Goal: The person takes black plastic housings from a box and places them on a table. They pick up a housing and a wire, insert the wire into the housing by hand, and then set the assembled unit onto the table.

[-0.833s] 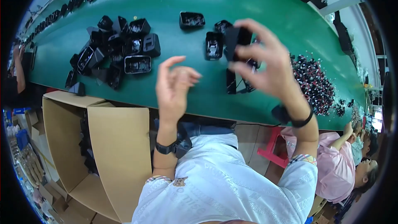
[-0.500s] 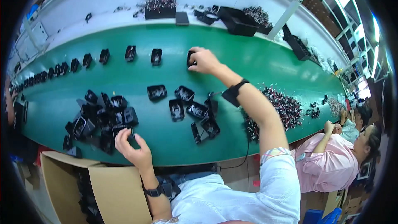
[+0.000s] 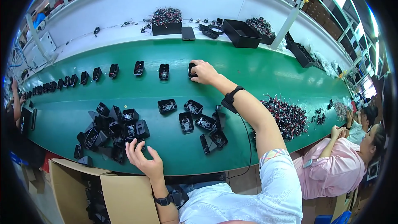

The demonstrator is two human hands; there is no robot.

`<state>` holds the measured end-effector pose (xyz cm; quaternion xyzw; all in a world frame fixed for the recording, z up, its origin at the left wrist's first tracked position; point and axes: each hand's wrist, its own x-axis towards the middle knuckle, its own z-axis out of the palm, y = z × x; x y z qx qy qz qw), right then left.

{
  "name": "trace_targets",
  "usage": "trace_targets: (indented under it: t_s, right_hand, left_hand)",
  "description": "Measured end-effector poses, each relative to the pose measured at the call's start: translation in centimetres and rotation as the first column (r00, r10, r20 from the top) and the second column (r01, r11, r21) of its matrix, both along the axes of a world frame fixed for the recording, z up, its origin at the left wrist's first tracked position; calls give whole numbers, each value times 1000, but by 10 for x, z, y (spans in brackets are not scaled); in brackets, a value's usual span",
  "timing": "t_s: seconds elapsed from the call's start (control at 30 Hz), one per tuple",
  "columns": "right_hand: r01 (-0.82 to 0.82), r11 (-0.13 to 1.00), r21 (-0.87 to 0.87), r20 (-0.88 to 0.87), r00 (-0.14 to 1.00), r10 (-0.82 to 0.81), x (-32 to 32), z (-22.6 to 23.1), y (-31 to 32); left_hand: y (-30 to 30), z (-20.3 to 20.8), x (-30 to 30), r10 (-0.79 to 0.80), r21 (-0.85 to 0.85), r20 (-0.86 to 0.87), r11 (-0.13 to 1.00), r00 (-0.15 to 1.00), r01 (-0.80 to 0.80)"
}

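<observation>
At the right end of a row of black plastic housings, my right hand grips another black housing standing on the green table. Its fingers cover most of that piece. My left hand is open near the table's front edge, thumb apart from the fingers. Just beyond its fingertips lies a housing at the edge of a jumbled pile of housings; whether they touch I cannot tell. Between my hands is a smaller group of open housings.
A heap of small wired parts lies right of my right arm, beside a black cable. A cardboard box stands at the front left. Black bins line the back shelf. A co-worker in pink sits at the right.
The whole view has shifted, so the table appears lower and slightly to the right. My right hand stays on the same housing, and my left hand remains beside the pile.
</observation>
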<state>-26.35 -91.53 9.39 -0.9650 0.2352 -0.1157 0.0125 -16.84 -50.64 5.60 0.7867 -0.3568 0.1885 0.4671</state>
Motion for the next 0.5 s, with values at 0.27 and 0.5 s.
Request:
trace_targets:
  t_s: [0.27,0.5]
  right_hand:
    - [-41,998,-53,-3,999,41,-5,-10,6]
    - [-89,967,-239,-15,996,88,-32,40,13]
  left_hand:
    - [5,-3,-3,37,34,13,999,999,-37]
    - [2,-7,4,34,66,25,997,999,-36]
